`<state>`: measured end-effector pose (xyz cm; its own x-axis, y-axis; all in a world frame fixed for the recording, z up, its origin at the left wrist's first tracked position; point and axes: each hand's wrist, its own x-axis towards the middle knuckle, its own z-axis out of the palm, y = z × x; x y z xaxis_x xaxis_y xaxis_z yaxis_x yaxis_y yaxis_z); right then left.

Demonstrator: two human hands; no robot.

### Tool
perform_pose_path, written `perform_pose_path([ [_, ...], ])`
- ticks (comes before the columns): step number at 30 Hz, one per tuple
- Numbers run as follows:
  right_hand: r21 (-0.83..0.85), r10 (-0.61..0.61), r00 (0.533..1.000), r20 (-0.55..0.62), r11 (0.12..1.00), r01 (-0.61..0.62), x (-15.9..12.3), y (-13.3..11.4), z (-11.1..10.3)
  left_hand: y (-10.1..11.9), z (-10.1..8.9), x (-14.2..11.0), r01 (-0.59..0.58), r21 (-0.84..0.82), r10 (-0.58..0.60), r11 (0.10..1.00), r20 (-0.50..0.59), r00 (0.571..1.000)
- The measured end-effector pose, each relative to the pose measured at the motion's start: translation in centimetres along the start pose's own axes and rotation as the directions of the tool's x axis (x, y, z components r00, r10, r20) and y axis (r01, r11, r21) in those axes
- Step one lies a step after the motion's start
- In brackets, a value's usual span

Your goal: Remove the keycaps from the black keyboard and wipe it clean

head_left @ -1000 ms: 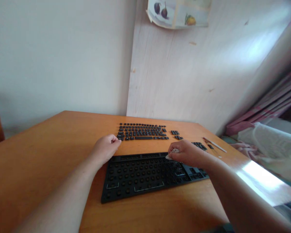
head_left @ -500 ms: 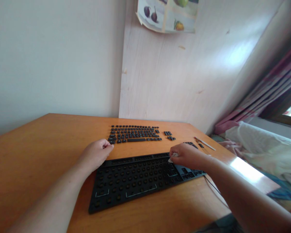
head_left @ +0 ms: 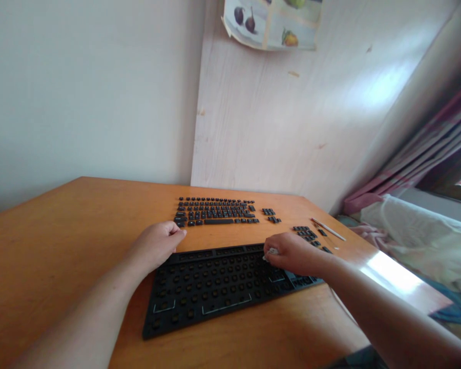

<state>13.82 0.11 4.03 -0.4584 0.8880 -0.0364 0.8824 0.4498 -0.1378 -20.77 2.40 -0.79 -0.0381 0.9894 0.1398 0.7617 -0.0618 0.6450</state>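
A black keyboard base [head_left: 215,279] with its keycaps off lies slanted on the wooden table, showing rows of bare switches and white stabiliser wires. My left hand [head_left: 163,243] is curled closed at the base's back left corner; whatever its fingers hold, if anything, is hidden. My right hand [head_left: 292,251] is closed on a crumpled white tissue [head_left: 271,252] over the back edge of the base, right of its middle. Behind the base, the removed black keycaps [head_left: 218,212] are laid out in keyboard order. Number-pad keycaps [head_left: 307,234] sit beyond my right hand.
A white pen-like stick [head_left: 328,229] lies on the right of the wooden table [head_left: 80,230], beside a small dark piece [head_left: 322,232]. A wall and a pale board [head_left: 253,128] stand behind. Bedding [head_left: 407,230] lies past the table's right edge.
My right hand has moved a little left and nearer with the tissue, uncovering more number-pad keycaps. My left hand has stayed at the corner. The view has shifted slightly.
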Motion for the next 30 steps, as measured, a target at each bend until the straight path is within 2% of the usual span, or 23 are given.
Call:
perform_pose_path([
  [21, 0.063, -0.073, 0.996, -0.057, 0.995, 0.077, 0.1, -0.6, 0.8, -0.4, 0.4, 0.2, -0.033, 0.042, 0.033, 0.999, -0.013, 0.999],
  [30, 0.103, -0.102, 0.993, -0.056, 0.989, 0.107, 0.1, -1.7, 0.7, -0.4, 0.4, 0.2, -0.036, 0.056, 0.037, 0.998, -0.017, 0.999],
])
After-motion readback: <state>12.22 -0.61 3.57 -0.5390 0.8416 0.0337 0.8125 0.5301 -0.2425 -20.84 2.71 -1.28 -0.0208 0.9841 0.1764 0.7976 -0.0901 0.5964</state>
